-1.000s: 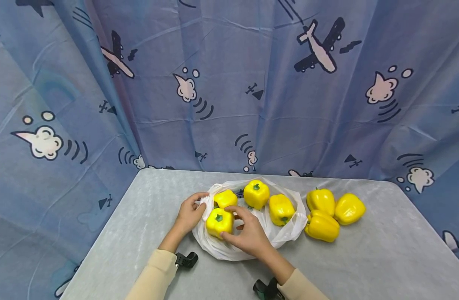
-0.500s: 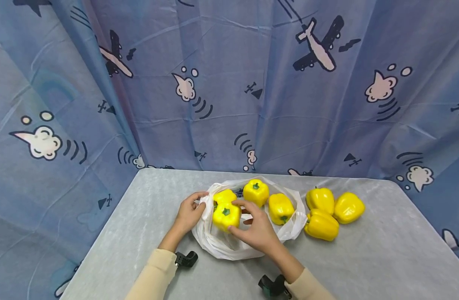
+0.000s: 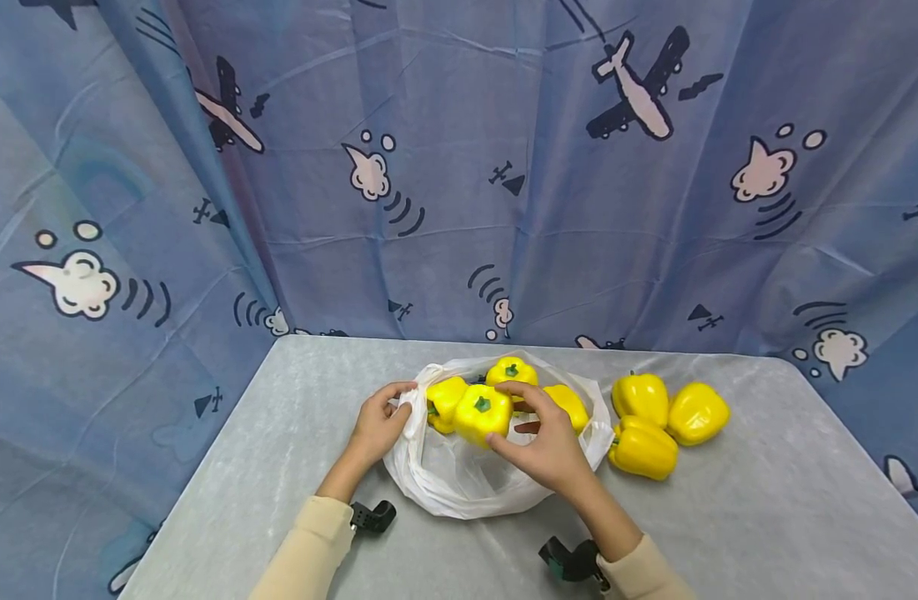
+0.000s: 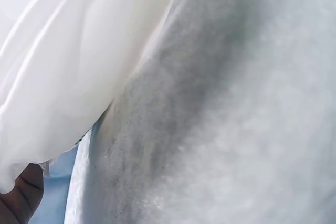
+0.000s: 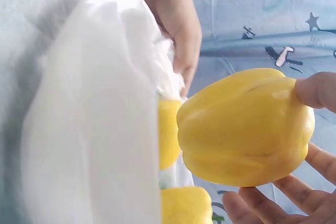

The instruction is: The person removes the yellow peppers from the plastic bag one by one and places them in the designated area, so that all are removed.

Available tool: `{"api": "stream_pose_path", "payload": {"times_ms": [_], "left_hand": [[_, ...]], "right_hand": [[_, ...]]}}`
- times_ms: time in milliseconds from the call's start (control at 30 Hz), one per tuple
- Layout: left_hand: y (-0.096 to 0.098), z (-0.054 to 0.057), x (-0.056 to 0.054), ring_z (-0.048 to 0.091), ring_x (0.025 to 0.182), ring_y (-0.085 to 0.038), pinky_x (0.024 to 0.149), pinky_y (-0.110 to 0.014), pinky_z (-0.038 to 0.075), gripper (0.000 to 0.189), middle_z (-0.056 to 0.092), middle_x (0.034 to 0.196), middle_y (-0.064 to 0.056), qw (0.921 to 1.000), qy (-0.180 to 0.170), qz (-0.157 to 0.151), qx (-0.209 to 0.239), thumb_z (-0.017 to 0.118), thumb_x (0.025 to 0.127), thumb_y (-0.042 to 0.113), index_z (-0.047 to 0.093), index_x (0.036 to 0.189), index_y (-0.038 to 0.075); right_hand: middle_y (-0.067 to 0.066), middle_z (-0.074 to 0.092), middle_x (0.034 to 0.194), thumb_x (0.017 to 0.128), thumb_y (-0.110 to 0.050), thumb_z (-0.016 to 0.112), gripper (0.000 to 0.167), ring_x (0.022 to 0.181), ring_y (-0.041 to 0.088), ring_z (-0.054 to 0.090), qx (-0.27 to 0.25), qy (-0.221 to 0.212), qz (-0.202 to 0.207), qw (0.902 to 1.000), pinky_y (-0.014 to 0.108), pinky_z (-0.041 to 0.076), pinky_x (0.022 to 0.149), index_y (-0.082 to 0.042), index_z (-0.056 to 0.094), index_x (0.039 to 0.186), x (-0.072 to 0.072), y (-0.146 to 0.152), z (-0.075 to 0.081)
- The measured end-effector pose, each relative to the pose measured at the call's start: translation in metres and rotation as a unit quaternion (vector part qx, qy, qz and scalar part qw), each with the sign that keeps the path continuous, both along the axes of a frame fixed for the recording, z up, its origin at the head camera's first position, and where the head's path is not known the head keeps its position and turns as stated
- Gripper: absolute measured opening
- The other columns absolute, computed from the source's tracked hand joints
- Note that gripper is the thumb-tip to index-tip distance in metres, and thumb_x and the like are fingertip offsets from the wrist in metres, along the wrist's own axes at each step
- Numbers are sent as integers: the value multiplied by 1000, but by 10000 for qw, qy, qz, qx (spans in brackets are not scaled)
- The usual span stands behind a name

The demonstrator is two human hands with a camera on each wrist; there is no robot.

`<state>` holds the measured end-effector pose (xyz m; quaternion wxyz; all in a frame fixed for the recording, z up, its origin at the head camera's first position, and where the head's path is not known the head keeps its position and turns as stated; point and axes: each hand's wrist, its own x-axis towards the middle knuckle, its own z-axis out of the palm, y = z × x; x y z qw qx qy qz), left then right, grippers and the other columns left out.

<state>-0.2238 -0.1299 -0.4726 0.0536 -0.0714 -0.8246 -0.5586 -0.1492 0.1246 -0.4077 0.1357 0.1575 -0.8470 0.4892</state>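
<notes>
A white plastic bag stands with its mouth spread wide on the table. My left hand pinches the bag's left rim; only a fingertip of it shows in the left wrist view, beside the bag wall. My right hand holds a yellow bell pepper, stem up, above the bag's opening. In the right wrist view this held bell pepper is raised past the rim, thumb on one side and fingers on the other. Behind it, inside the bag, lie a left pepper, a back pepper and a right pepper.
Right of the bag, three more yellow bell peppers lie grouped together, the nearest one close to the bag's rim. The grey-covered table reaches back to a blue patterned curtain. A black wrist camera sits at the right sleeve.
My right hand has lifted the bell pepper from the bag's front left and carried it up and rightward over the middle of the opening. My left hand has stayed at the rim.
</notes>
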Motion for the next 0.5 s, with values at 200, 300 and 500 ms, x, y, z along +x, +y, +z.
{"api": "stream_pose_path", "payload": {"times_ms": [200, 300, 500], "left_hand": [[-2, -2, 0, 44, 50, -6, 42, -20, 38, 34, 60, 107, -13, 9999, 9, -60, -91, 55, 90, 6, 65, 121, 12], [-2, -2, -1, 43, 49, -6, 42, -20, 38, 33, 61, 105, -13, 9999, 14, -51, -125, 55, 90, 7, 65, 121, 12], [-3, 0, -1, 43, 49, -7, 42, -20, 37, 33, 60, 104, -12, 9998, -16, -61, -163, 55, 90, 8, 65, 122, 13]], "right_hand": [[8, 59, 127, 71, -12, 82, 61, 101, 27, 63, 47, 67, -200, 9998, 39, 58, 76, -13, 58, 126, 0, 15, 6], [9, 58, 129, 71, -12, 82, 61, 102, 27, 63, 58, 81, -288, 9995, 42, 58, 78, -13, 57, 127, 1, 23, 8], [10, 57, 130, 73, -10, 81, 61, 103, 28, 62, 134, 123, -431, 9989, 45, 57, 80, -11, 56, 129, 4, 39, 11]]}}
